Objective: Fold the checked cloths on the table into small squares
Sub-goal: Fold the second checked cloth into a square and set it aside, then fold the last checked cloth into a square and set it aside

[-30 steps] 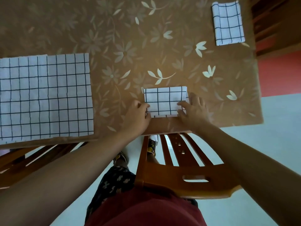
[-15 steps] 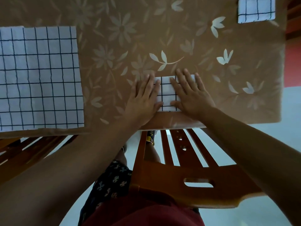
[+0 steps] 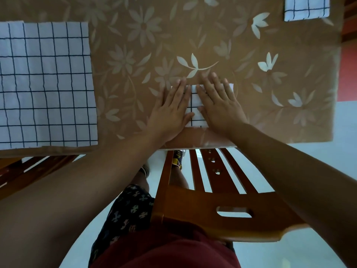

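Head camera view, looking down at a table (image 3: pixel 270 120) covered in a brown flowered cloth. At the near edge, both hands lie flat, fingers straight and close together, pressing down a small folded checked cloth (image 3: pixel 197 105). The left hand (image 3: pixel 170 111) covers its left part and the right hand (image 3: pixel 218 105) its right part, so only a narrow strip shows between them. It may already be at its final size, though too much is hidden to be sure. At the far right corner lies a finished folded cloth (image 3: pixel 307 6), partly cut off by the frame. At the left, well apart from the hands, a large checked cloth (image 3: pixel 46 84) lies spread open and not yet folded. Judging by this, one cloth is done, one is nearly done and at least one remains. A wooden chair (image 3: pixel 212 209) stands between the person and the table.
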